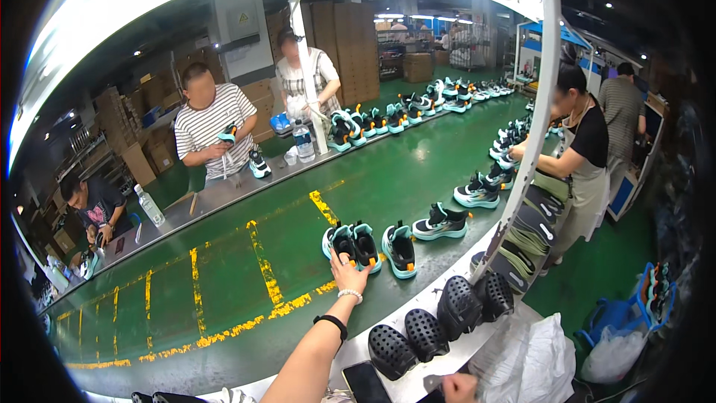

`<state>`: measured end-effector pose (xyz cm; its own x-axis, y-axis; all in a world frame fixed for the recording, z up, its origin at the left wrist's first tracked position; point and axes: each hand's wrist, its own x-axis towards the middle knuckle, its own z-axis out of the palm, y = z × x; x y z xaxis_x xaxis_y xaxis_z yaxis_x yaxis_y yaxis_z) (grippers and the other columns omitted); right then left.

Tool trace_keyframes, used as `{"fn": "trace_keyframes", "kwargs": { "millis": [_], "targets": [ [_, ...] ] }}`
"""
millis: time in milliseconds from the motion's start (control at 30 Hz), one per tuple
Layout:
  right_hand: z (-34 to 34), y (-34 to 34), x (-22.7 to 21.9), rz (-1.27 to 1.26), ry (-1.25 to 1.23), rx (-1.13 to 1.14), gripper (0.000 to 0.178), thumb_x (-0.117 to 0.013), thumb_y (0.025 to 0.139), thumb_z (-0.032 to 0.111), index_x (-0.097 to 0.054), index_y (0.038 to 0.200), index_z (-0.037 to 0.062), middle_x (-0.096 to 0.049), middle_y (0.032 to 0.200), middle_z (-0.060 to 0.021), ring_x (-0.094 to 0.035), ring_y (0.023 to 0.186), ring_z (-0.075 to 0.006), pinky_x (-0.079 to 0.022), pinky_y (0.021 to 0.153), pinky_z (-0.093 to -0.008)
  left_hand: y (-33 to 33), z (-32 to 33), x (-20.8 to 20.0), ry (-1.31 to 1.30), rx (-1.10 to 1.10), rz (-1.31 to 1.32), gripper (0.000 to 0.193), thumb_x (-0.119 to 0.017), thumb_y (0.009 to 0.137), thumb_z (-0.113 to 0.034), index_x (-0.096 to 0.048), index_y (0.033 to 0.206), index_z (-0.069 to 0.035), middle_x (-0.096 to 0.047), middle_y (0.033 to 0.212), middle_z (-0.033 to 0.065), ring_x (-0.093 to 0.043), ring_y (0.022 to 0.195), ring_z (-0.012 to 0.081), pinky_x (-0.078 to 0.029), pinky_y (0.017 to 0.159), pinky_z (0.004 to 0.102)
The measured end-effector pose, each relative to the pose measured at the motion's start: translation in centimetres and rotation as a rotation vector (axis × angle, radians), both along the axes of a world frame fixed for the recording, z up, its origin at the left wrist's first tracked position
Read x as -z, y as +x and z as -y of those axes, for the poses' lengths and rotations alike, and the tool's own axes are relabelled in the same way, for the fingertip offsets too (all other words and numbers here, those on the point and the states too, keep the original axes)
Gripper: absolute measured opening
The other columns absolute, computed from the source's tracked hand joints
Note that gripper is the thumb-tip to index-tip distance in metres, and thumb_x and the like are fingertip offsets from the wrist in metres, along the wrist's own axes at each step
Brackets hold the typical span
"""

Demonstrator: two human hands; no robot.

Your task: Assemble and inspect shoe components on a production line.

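Observation:
My left hand (348, 275) reaches over the green conveyor belt (224, 298) and grips the heel ends of a pair of black and teal sneakers (352, 241) standing side by side. Its wrist carries a pale beaded bracelet and a black band. Just right of that pair stands another sneaker (400, 251), toe pointing away, and beyond it one more sneaker (440, 222) lies sideways. At the lower edge my right hand (459, 387) is closed, partly cut off. A small grey flat piece shows beside its fingers; what it holds is not clear.
Black perforated clogs (424, 334) line the white ledge, near a dark phone (365, 383) and crumpled white sacking (529, 358). A white post (541, 104) rises at right. Co-workers stand across the belt and at right (582, 134). Many sneakers (403, 113) line the far side.

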<state>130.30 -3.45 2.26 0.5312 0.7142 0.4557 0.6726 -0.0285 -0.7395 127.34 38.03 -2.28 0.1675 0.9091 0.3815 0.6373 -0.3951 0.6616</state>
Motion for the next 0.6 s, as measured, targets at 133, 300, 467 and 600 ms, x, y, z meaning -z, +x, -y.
{"fn": "trace_keyframes", "kwargs": {
  "millis": [133, 300, 467, 600],
  "targets": [
    [-2.3, 0.3, 3.3, -0.082, -0.037, 0.059, 0.016, -0.057, 0.082, 0.006, -0.056, 0.068, -0.001, -0.051, 0.06, -0.0206, -0.052, 0.053, -0.038, -0.038, 0.049, -0.0423, 3.7, -2.9, -0.2, -0.075, -0.02, 0.102, 0.072, -0.084, 0.059, -0.033, -0.043, 0.11, -0.003, -0.021, 0.146, 0.0191, -0.035, 0.126, 0.042, -0.039, 0.1, 0.0449],
    [-4.1, 1.6, 4.2, -0.094, -0.049, 0.079, 0.02, -0.056, 0.083, 0.005, -0.054, 0.064, -0.0005, -0.049, 0.057, -0.0185, -0.048, 0.048, -0.0359, -0.038, 0.046, -0.0398, 7.7, -7.9, 1.0, -0.088, -0.051, 0.147, 0.073, -0.085, 0.058, -0.031, -0.042, 0.109, -0.003, -0.021, 0.146, 0.0202, -0.034, 0.126, 0.0425, -0.037, 0.102, 0.0454],
    [-4.9, 2.4, 4.4, -0.019, 0.025, 0.113, 0.015, -0.057, 0.079, 0.003, -0.055, 0.064, 0.0002, -0.051, 0.057, -0.0176, -0.051, 0.047, -0.0319, -0.041, 0.048, -0.0382, 12.4, -12.8, 1.8, 0.023, -0.069, 0.167, 0.077, -0.085, 0.058, -0.03, -0.04, 0.113, -0.002, -0.023, 0.144, 0.025, -0.031, 0.128, 0.0429, -0.033, 0.105, 0.0445],
    [-7.3, 4.1, 6.2, -0.02, 0.03, 0.074, 0.011, -0.058, 0.075, 0.001, -0.056, 0.064, 0.001, -0.053, 0.057, -0.0157, -0.052, 0.048, -0.0301, -0.042, 0.048, -0.0372, 14.3, -17.4, 2.5, 0.004, -0.083, 0.156, 0.081, -0.085, 0.058, -0.03, -0.038, 0.118, -0.001, -0.022, 0.144, 0.0247, -0.028, 0.13, 0.0422, -0.032, 0.106, 0.0437]
  ]
}}
